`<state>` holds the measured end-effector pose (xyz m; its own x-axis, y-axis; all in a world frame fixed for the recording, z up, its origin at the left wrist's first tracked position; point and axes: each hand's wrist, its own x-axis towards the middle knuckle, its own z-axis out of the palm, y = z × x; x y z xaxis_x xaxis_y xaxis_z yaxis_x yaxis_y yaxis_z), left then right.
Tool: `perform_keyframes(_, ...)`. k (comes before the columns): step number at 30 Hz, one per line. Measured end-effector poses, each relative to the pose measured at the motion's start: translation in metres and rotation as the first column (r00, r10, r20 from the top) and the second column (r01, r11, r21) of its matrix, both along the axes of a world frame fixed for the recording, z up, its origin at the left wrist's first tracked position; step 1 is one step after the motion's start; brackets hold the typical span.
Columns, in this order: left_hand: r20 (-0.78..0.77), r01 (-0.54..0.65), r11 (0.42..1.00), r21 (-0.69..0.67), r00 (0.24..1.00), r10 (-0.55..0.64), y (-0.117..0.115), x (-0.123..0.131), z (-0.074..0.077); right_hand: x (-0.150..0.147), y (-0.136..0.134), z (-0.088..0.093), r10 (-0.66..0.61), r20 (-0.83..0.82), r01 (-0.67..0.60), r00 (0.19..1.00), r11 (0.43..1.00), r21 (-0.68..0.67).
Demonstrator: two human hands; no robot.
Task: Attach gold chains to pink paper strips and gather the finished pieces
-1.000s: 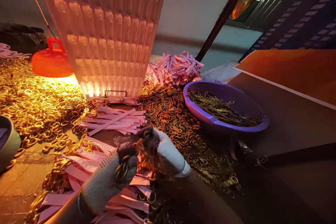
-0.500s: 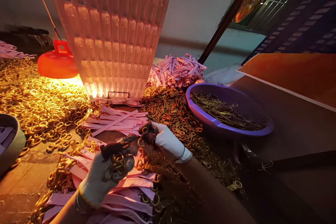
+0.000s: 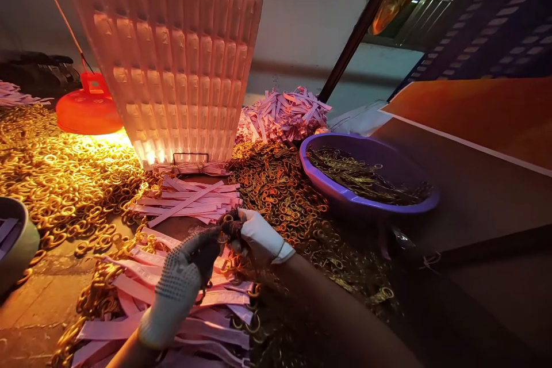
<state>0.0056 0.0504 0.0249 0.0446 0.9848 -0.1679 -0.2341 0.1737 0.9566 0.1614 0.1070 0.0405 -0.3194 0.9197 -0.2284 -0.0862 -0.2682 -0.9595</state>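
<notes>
Both my hands wear white knitted gloves with dark, soiled fingertips. My left hand (image 3: 183,279) is turned palm down, its fingers curled and reaching to meet my right hand (image 3: 254,236). The fingertips of both hands pinch together over small gold rings (image 3: 226,230), just above a pile of pink paper strips (image 3: 172,299). What exactly sits between the fingertips is too small to make out. Gold chain links lie under and around my hands.
A heap of gold rings (image 3: 64,172) covers the left side under an orange lamp (image 3: 88,109). A ribbed pink panel (image 3: 172,57) stands behind. A purple basin (image 3: 366,178) holds dark rings at right. More pink strips (image 3: 190,201) lie ahead; a grey bowl (image 3: 12,241) sits far left.
My left hand, which held a bunch of rings palm up, has turned over and moved forward to my right hand. My right hand moved slightly down and left. The fingertips now meet.
</notes>
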Motion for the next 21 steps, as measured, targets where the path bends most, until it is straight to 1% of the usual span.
perform_keyframes(2,-0.231,-0.013,0.991,0.131,0.972,0.043,0.000,0.001,-0.001,0.001,-0.001,-0.004,0.023,0.008,-0.023,1.000,1.000,-0.011)
perform_keyframes(3,-0.315,-0.009,0.983,0.184,0.947,0.067,0.001,0.000,-0.002,0.002,-0.002,-0.004,0.036,0.016,-0.036,0.999,0.999,-0.005)
perform_keyframes(4,-0.365,0.002,0.976,0.218,0.928,0.080,0.002,-0.001,-0.003,0.003,-0.003,-0.004,0.047,0.043,-0.049,0.998,0.998,0.043)
perform_keyframes(5,-0.382,0.012,0.975,0.224,0.921,0.077,0.003,-0.003,-0.005,0.005,-0.004,-0.003,0.044,0.101,-0.058,0.994,0.988,0.143)
perform_keyframes(6,-0.371,0.011,0.979,0.203,0.926,0.067,0.004,-0.004,-0.006,0.008,-0.006,-0.002,0.025,0.193,-0.080,0.981,0.955,0.284)
perform_keyframes(7,-0.337,0.016,0.987,0.162,0.940,0.040,0.005,-0.005,-0.007,0.009,-0.008,0.000,-0.013,0.315,-0.134,0.949,0.888,0.439)
perform_keyframes(8,-0.281,0.028,0.993,0.118,0.960,0.006,0.007,-0.005,-0.007,0.011,-0.011,0.002,-0.067,0.452,-0.228,0.889,0.793,0.565)
perform_keyframes(9,-0.208,0.057,0.996,0.076,0.977,-0.040,0.008,-0.004,-0.006,0.011,-0.014,0.004,-0.127,0.584,-0.345,0.802,0.700,0.626)
perform_keyframes(10,-0.113,0.087,0.995,0.042,0.990,-0.082,0.008,-0.003,-0.005,0.010,-0.018,0.005,-0.185,0.695,-0.451,0.695,0.641,0.621)
perform_keyframes(11,0.002,0.108,0.994,0.004,0.994,-0.108,0.008,-0.001,-0.002,0.009,-0.023,0.006,-0.235,0.782,-0.536,0.577,0.614,0.580)
perform_keyframes(12,0.122,0.118,0.992,-0.040,0.986,-0.112,0.007,0.000,0.002,0.007,-0.028,0.006,-0.281,0.841,-0.593,0.462,0.607,0.529)
perform_keyframes(13,0.226,0.114,0.990,-0.088,0.970,-0.091,0.006,0.001,0.006,0.004,-0.033,0.006,-0.326,0.872,-0.622,0.366,0.611,0.490)
perform_keyframes(14,0.300,0.108,0.984,-0.143,0.952,-0.061,0.003,0.002,0.009,0.002,-0.038,0.005,-0.356,0.886,-0.629,0.297,0.625,0.462)
perform_keyframes(15,0.340,0.112,0.974,-0.196,0.939,-0.040,0.001,0.002,0.011,0.001,-0.042,0.003,-0.363,0.895,-0.615,0.260,0.652,0.444)
perform_keyframes(16,0.351,0.120,0.965,-0.235,0.936,-0.031,-0.002,0.001,0.013,0.001,-0.045,0.002,-0.337,0.904,-0.585,0.264,0.689,0.428)
perform_keyframes(17,0.342,0.141,0.955,-0.262,0.939,-0.045,-0.003,0.000,0.013,0.002,-0.047,0.000,-0.282,0.909,-0.543,0.306,0.732,0.410)
perform_keyframes(19,0.311,0.197,0.934,-0.299,0.945,-0.100,-0.001,0.000,0.011,0.009,-0.047,-0.004,-0.153,0.880,-0.452,0.449,0.811,0.371)
perform_keyframes(20,0.294,0.219,0.924,-0.313,0.948,-0.125,0.005,0.000,0.009,0.014,-0.046,-0.005,-0.121,0.847,-0.408,0.518,0.835,0.369)
perform_keyframes(21,0.276,0.237,0.917,-0.321,0.949,-0.149,0.015,0.001,0.008,0.019,-0.044,-0.007,-0.129,0.812,-0.361,0.569,0.849,0.387)
